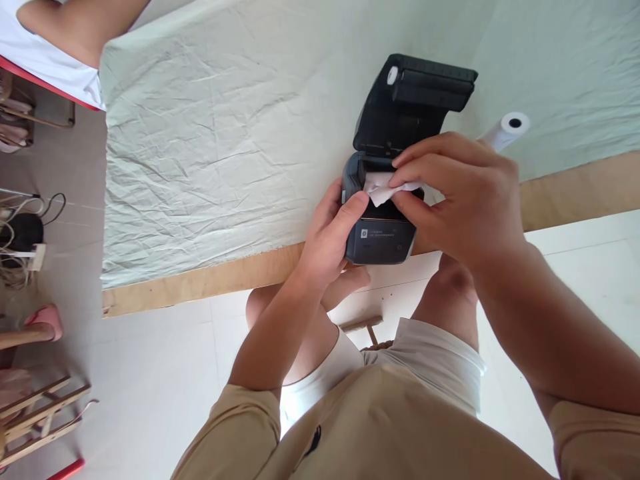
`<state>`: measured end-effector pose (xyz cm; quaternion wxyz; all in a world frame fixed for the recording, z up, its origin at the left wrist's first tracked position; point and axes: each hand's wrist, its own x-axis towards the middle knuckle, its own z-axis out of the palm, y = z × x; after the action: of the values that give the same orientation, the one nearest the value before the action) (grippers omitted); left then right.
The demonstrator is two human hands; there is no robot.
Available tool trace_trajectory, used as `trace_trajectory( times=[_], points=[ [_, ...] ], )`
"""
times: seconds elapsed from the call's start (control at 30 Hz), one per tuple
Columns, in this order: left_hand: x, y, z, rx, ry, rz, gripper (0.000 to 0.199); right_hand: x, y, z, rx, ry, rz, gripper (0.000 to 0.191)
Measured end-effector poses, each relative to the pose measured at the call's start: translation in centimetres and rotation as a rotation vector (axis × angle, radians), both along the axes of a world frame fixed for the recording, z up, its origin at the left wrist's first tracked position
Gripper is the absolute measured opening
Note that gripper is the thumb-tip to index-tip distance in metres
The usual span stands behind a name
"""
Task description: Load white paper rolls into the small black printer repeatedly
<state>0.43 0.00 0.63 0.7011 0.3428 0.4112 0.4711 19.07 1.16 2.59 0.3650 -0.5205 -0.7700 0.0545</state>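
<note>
A small black receipt printer point(383, 240) sits at the table's front edge with its lid point(417, 100) swung up. My left hand point(333, 230) grips the printer's left side, thumb near the paper bay. Pinched between the fingers of my right hand point(457, 190) is a crumpled piece of white tissue point(379, 187), which reaches into the open bay. Part of the bay's inside is hidden behind the tissue and my fingers. A white paper roll point(507, 130) with a dark core lies on the cloth just beyond my right hand.
A wrinkled pale green cloth point(215, 147) covers the table, whose bare wooden edge point(210, 277) runs along the front. Another person's arm point(85, 27) rests at the far left corner. Cables point(17, 247) and a wooden stool point(40, 420) are on the floor at left.
</note>
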Motion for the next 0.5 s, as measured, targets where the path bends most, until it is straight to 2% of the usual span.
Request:
trace_trajectory(
  times=[0.1,0.27,0.33,0.4,0.47,0.5],
  points=[
    [-0.1,0.0,-0.2,0.038,-0.023,-0.027,0.032,-0.1,-0.9,-0.2,0.044,0.045,0.020,0.020],
    [-0.5,0.0,-0.7,0.118,0.062,-0.009,0.060,0.1,-2.5,-1.1,0.072,0.253,0.235,0.012],
    [-0.5,0.0,-0.7,0.130,0.088,0.000,0.069,0.5,-2.5,-1.6,0.152,0.368,0.176,0.017],
    [-0.4,0.1,-0.6,0.109,0.089,-0.013,0.071,0.8,-1.9,-1.9,0.183,0.456,0.030,0.031],
    [-0.3,0.1,-0.4,0.095,0.095,-0.018,0.075,1.2,-1.0,-2.2,0.075,0.464,-0.034,0.052],
    [-0.3,0.2,-0.2,0.094,0.101,-0.020,0.078,1.3,-0.5,-2.4,0.010,0.453,-0.002,0.059]
  ],
)
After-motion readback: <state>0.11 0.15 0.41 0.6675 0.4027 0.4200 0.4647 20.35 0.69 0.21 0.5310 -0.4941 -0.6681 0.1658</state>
